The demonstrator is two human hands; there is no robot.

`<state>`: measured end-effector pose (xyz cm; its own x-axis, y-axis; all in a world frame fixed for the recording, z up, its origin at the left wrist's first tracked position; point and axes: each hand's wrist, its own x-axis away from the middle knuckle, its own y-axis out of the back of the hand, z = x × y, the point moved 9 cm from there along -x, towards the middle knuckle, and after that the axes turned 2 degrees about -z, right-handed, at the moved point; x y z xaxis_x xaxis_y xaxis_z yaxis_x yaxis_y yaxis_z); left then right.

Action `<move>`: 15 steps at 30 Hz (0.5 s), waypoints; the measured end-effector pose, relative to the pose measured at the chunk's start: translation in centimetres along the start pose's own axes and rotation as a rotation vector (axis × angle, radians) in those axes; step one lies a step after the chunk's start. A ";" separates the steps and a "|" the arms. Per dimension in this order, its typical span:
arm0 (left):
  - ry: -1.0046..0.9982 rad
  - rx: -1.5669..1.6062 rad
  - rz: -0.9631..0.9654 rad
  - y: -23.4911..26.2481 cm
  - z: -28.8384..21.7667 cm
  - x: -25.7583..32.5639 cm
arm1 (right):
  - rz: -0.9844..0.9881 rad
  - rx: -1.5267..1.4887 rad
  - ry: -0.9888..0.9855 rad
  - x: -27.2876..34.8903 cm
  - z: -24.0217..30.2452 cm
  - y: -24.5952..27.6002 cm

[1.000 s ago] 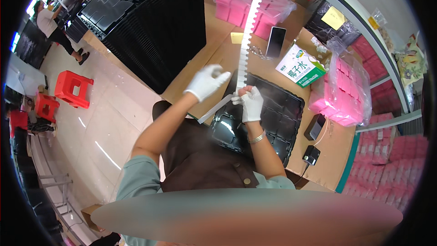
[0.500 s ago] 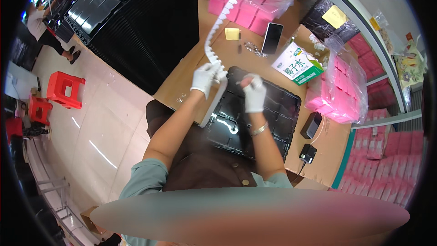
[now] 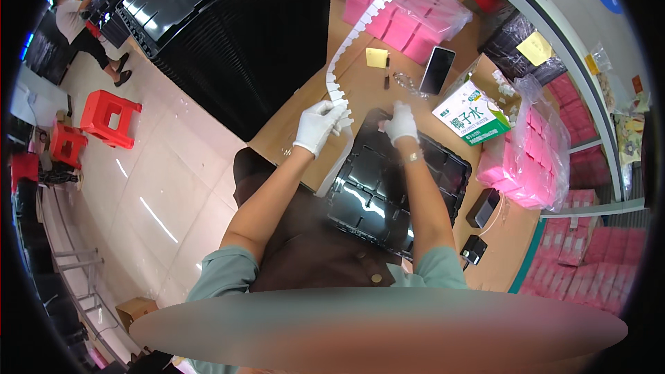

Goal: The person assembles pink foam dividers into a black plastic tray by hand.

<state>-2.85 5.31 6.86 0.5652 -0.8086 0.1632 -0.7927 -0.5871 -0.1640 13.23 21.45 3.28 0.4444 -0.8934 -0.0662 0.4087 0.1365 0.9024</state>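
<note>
A long white strip with a toothed edge (image 3: 360,22) curves down from the top of the view, over the table. My left hand (image 3: 317,128), in a white glove, is closed on its lower end, fingers pinched together. Below that hand a pale length (image 3: 337,165) runs down beside a shiny black plastic tray (image 3: 364,197) with moulded compartments, lying flat in front of me. My right hand (image 3: 402,125), also gloved but with a bare thumb tip, is over the tray's far part. Its fingers are blurred, so whether they hold anything cannot be told.
A tall stack of black trays (image 3: 242,48) stands at the left. Beyond are pink blocks in plastic (image 3: 409,14), a yellow note (image 3: 377,57) and a phone (image 3: 438,70). A white-green carton (image 3: 472,114), more pink blocks (image 3: 526,166) and a black box (image 3: 483,208) line the right.
The whole view has shifted, moving the scene rightward in the picture. My right hand has moved slightly away from my left hand over the tray. My left hand still grips the strip.
</note>
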 end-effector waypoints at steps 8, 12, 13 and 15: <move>-0.002 -0.013 0.055 -3.2 1.1 0.3 | -0.011 -1.189 0.012 7.5 5.6 1.7; 0.116 0.047 0.064 -5.4 1.5 0.4 | -0.093 -1.234 -0.083 8.5 3.1 2.0; 0.126 0.010 0.101 -6.0 1.6 0.1 | -0.111 -1.236 -0.077 8.9 2.7 2.4; 0.190 0.080 0.175 -7.3 2.5 -0.5 | -0.305 -1.150 0.030 9.9 2.5 4.6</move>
<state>3.20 9.87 5.53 0.3619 -0.8814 0.3037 -0.8501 -0.4457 -0.2806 17.50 12.16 7.87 0.2166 -0.9474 -0.2355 0.9694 0.2373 -0.0629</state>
